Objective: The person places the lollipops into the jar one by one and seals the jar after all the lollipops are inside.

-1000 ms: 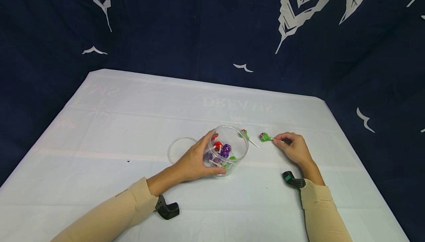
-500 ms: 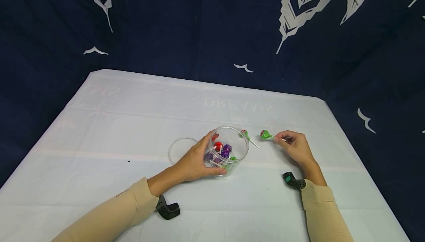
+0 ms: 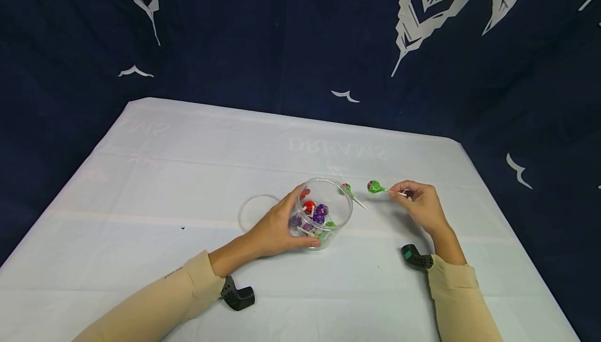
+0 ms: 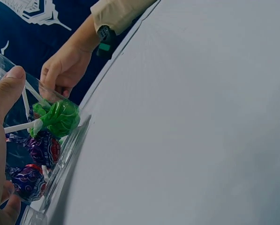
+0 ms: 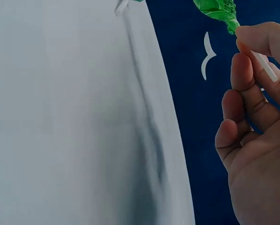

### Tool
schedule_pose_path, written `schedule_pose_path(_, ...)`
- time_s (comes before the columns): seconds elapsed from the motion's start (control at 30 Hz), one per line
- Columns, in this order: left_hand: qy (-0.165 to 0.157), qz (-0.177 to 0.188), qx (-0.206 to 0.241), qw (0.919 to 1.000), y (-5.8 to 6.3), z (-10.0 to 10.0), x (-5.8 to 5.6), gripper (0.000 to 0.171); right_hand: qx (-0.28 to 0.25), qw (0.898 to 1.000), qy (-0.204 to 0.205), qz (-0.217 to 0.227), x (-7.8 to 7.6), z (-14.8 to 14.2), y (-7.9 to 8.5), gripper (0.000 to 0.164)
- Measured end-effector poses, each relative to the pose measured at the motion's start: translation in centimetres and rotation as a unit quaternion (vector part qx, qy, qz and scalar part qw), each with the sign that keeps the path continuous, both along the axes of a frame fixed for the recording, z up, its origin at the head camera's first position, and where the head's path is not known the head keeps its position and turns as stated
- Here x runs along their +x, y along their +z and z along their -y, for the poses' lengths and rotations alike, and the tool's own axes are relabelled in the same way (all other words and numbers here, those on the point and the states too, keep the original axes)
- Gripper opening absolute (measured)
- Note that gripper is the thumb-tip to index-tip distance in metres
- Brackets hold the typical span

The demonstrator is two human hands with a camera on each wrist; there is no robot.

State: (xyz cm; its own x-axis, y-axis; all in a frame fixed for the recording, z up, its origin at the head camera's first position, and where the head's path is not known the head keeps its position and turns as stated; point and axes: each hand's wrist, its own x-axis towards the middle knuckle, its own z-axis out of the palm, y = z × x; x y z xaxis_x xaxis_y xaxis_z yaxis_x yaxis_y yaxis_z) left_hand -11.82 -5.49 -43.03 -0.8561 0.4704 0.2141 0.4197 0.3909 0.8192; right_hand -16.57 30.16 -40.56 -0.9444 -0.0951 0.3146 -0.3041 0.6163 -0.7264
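Observation:
My left hand (image 3: pixel 277 231) grips a clear plastic jar (image 3: pixel 324 183) round its side, thumb at the front, the jar's open top tilted up. Inside lie several wrapped lollipops: purple ones (image 3: pixel 320 211), a red one (image 3: pixel 308 206) and a green one (image 4: pixel 62 118). To the right, my right hand (image 3: pixel 420 205) pinches the white stick of a green-wrapped lollipop (image 3: pixel 375 186) between thumb and forefinger; its head points left, toward the jar. That same lollipop (image 5: pixel 217 8) shows at the top of the right wrist view, its head partly cut off.
Another green and red lollipop (image 3: pixel 347 191) lies on the white cloth just behind the jar's right side, partly seen through it. A clear round lid (image 3: pixel 244 209) lies left of the jar. The white-covered table (image 3: pixel 188 170) ends at a dark blue patterned curtain (image 3: pixel 235 45).
My right hand has lifted the green lollipop slightly up from the cloth. The left hand and jar have kept their place.

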Motion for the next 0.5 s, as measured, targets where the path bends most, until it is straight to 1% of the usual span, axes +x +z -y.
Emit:
schedule_pose_path(0.13, -0.001, -0.002, 0.002, 1.0, 0.0, 0.0, 0.0, 0.118, -0.002, 1.0, 0.008, -0.009, 0.2, 0.4, 0.7, 0.009)
schedule_pose_path(0.23, -0.003, -0.003, 0.003, 1.0, 0.0, 0.0, 0.0, 0.118, -0.014, 1.0, 0.017, -0.017, 0.4, 0.8, 1.3, 0.01)
schedule_pose_path(0.33, -0.003, -0.005, 0.002, 1.0, 0.0, 0.0, 0.0, 0.119, -0.04, 0.998, 0.036, -0.023, 0.5, 1.3, 1.9, 0.002)
schedule_pose_path(0.5, -0.003, -0.007, 0.001, 1.0, 0.0, 0.0, 0.0, 0.119, -0.075, 0.995, 0.066, -0.028, 0.9, 2.1, 2.9, 0.006)
